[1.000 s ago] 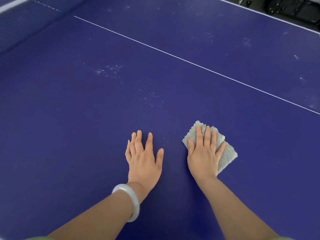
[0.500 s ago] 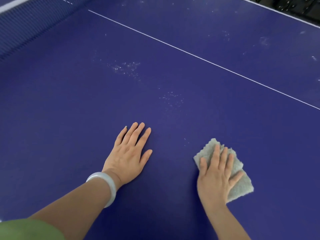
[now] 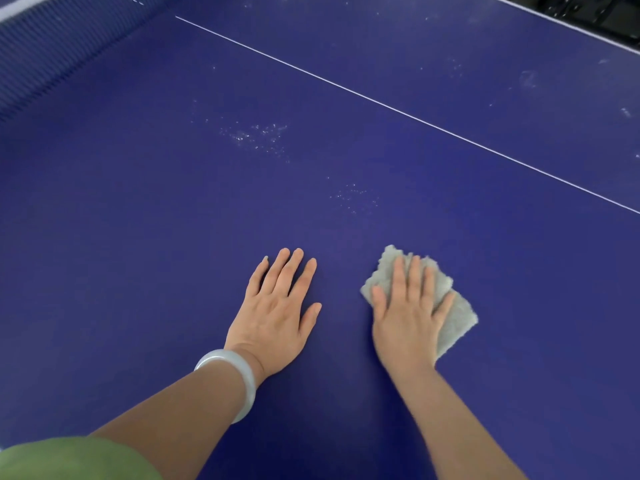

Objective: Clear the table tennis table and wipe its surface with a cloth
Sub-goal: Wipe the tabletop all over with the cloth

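The blue table tennis table (image 3: pixel 138 254) fills the view, with a thin white centre line (image 3: pixel 408 114) running diagonally across it. A folded grey cloth (image 3: pixel 457 317) lies flat on the surface at lower right. My right hand (image 3: pixel 408 317) presses down on the cloth with fingers spread over it. My left hand (image 3: pixel 277 313) rests flat on the bare surface just left of it, fingers apart and holding nothing; a pale bangle (image 3: pixel 232 379) circles that wrist. White specks of dust (image 3: pixel 256 136) sit ahead of my hands, with a smaller patch of specks (image 3: pixel 353 197) nearer.
The dark blue net (image 3: pixel 52 57) stands along the upper left. The table's far white edge (image 3: pixel 561 24) runs across the upper right, with dark objects beyond it. Faint smudges (image 3: pixel 528 79) mark the far right half.
The cloth under my right hand slid right and back toward me, then left again. My left hand shifted left on the table and then back toward the middle.
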A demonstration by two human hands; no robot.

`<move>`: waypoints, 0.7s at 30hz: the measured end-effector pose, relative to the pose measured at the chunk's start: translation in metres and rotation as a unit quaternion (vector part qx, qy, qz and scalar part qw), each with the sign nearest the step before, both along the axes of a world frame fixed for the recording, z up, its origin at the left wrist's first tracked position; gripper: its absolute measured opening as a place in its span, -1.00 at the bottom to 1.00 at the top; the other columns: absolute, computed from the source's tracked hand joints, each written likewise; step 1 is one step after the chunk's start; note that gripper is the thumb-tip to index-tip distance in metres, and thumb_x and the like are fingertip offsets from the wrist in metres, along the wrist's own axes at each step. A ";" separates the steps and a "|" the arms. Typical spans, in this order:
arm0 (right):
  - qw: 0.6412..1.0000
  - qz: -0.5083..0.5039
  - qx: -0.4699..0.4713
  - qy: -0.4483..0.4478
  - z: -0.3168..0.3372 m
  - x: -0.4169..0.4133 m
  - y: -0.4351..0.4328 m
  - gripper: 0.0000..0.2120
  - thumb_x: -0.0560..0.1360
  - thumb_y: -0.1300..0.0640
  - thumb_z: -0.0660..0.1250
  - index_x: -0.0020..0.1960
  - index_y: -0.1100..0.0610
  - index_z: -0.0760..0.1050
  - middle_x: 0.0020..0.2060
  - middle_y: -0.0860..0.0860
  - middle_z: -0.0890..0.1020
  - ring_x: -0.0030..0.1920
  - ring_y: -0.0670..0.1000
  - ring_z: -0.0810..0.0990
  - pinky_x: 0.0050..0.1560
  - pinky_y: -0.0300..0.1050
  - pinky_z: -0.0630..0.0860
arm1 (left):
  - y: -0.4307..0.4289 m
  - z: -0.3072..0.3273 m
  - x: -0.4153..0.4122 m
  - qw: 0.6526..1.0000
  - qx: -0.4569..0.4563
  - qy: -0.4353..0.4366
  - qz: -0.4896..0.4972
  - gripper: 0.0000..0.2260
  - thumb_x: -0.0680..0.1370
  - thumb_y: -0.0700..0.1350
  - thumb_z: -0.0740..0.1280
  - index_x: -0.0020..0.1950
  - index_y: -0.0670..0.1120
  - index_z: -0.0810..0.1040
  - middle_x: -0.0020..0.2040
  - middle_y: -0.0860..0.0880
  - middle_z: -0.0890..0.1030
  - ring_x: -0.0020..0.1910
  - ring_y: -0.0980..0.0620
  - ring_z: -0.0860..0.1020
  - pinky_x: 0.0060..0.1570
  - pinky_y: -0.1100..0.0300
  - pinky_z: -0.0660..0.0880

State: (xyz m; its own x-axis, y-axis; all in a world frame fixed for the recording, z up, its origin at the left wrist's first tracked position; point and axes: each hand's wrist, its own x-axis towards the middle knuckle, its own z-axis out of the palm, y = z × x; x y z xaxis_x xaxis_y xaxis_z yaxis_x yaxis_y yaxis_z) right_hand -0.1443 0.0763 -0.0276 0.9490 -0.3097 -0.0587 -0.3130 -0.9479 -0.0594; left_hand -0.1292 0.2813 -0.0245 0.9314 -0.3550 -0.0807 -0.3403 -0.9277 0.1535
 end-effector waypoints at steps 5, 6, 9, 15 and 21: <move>0.983 0.180 0.013 0.026 -0.001 0.039 -0.002 -0.44 0.65 -0.16 -0.19 0.62 -0.06 -0.10 0.61 -0.08 -0.06 0.60 0.00 -0.18 0.55 0.20 -0.20 | 0.001 0.000 0.000 1.000 0.005 -0.002 -0.002 -0.43 0.64 0.17 -0.12 0.60 -0.06 0.11 0.59 -0.09 0.16 0.58 -0.08 0.08 0.53 -0.09 0.06; 0.987 0.155 0.018 0.028 0.001 0.052 -0.023 -0.45 0.66 -0.15 -0.15 0.62 -0.08 -0.10 0.61 -0.09 -0.06 0.59 -0.01 -0.18 0.54 0.20 -0.19 | 0.001 0.000 0.000 1.000 0.007 -0.002 -0.002 -0.43 0.64 0.17 -0.13 0.60 -0.06 0.11 0.59 -0.09 0.16 0.58 -0.08 0.08 0.53 -0.09 0.06; 0.996 -0.035 0.065 0.043 0.009 0.058 -0.085 -0.46 0.68 -0.11 -0.10 0.62 -0.07 -0.10 0.61 -0.06 -0.05 0.59 -0.01 -0.18 0.53 0.25 -0.16 | 0.001 -0.001 0.001 1.000 0.011 -0.003 -0.002 -0.43 0.64 0.17 -0.13 0.60 -0.06 0.11 0.58 -0.09 0.17 0.58 -0.09 0.09 0.53 -0.10 0.07; 0.990 -0.116 0.084 0.010 0.005 -0.037 -0.024 -0.44 0.67 -0.14 -0.10 0.62 -0.02 -0.09 0.61 -0.03 -0.06 0.60 0.03 -0.15 0.54 0.25 -0.19 | 0.000 -0.001 0.000 1.000 0.009 -0.002 -0.004 -0.41 0.63 0.16 -0.14 0.60 -0.08 0.12 0.58 -0.11 0.17 0.58 -0.10 0.09 0.53 -0.11 0.07; 0.996 0.093 -0.008 0.016 0.000 -0.037 0.008 -0.42 0.64 -0.14 -0.23 0.62 0.00 -0.03 0.60 -0.04 0.03 0.60 0.03 -0.07 0.55 0.24 -0.03 | 0.000 -0.001 0.000 1.000 0.017 -0.003 -0.004 -0.40 0.62 0.17 -0.18 0.61 -0.06 0.07 0.60 -0.09 0.11 0.59 -0.07 0.02 0.55 -0.07 -0.01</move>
State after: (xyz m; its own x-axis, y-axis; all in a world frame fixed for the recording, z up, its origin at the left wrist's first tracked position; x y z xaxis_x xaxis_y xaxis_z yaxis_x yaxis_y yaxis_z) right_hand -0.1817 0.0840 -0.0275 0.9878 -0.1299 -0.0863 -0.1335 -0.9904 -0.0362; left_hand -0.1295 0.2815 -0.0254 0.9289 -0.3598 -0.0877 -0.3488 -0.9296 0.1194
